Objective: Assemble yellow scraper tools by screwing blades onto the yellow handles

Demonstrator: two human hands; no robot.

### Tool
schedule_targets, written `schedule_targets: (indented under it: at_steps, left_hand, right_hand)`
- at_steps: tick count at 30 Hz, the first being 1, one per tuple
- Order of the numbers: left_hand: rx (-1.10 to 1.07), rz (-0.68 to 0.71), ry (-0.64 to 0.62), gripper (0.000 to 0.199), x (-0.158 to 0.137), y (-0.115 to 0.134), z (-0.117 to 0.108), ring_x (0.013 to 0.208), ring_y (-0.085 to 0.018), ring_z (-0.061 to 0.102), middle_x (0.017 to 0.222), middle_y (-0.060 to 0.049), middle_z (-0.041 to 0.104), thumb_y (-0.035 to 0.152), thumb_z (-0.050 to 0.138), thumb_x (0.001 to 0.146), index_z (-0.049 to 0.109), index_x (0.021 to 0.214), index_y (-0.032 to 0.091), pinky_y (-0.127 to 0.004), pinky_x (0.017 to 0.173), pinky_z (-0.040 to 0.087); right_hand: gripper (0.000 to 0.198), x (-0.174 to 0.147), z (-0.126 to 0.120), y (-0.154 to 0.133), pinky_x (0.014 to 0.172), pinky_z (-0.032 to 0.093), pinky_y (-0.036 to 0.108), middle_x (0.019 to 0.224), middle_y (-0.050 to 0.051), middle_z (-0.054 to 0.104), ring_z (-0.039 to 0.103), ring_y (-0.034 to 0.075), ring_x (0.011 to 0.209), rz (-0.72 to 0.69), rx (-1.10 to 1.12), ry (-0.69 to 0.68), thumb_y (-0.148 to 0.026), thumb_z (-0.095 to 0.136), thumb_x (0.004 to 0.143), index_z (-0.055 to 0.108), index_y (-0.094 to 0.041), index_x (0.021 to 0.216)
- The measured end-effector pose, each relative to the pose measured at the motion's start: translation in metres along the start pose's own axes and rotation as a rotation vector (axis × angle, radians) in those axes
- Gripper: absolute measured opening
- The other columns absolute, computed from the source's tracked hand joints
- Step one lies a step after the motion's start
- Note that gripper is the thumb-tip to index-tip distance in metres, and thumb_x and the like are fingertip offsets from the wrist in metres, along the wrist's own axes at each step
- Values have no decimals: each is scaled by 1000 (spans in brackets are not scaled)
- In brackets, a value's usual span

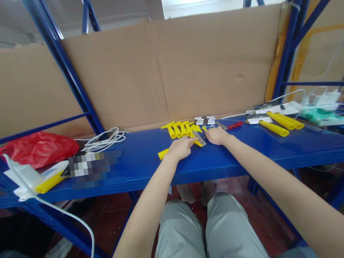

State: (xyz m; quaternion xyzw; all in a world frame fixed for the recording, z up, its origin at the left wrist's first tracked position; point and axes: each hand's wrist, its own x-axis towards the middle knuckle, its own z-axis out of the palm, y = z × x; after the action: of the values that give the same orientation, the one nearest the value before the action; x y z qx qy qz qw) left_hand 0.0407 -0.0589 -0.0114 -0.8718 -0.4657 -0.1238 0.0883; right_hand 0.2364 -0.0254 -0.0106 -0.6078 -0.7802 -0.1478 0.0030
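Note:
My left hand (181,147) is closed around a scraper with a yellow tubular handle (163,154). A flat metal blade (199,138) shows just past the fingers. My right hand (216,135) is closed close to that blade, its fingers pinched; a small yellow bit (204,128) shows by the fingertips, and what it holds is too small to tell. Behind my left hand lies a row of yellow plastic handles (177,131). Just beyond my right hand sit small black-and-white pieces (204,120) and a red screwdriver (235,125).
Larger yellow tubes (276,125) lie at right beside a green-and-white packet (323,116). At left are a coiled white cable (105,139), a red plastic bag (41,148) and another yellow tube (50,182). Cardboard (163,70) stands behind the blue shelf (138,164).

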Motion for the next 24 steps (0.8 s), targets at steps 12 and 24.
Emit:
schedule_targets:
  at_steps: [12,24]
  left_hand:
    - [14,-2,-3,44,0,-1,1,110,-22,58,123,-6,61,26,35,95,50,136,33,-33,93,46]
    - [14,3,-5,43,0,0,0,109,-22,58,122,-6,61,27,36,96,50,135,35,-33,92,46]
  right_hand:
    - [44,-3,-3,-3,90,45,36,109,21,68,64,27,105,-95,6,55,-21,22,97,59,-6,116]
    - [43,-4,-5,-7,89,45,36,109,20,68,63,29,106,-70,26,33,-25,25,96,58,-7,118]
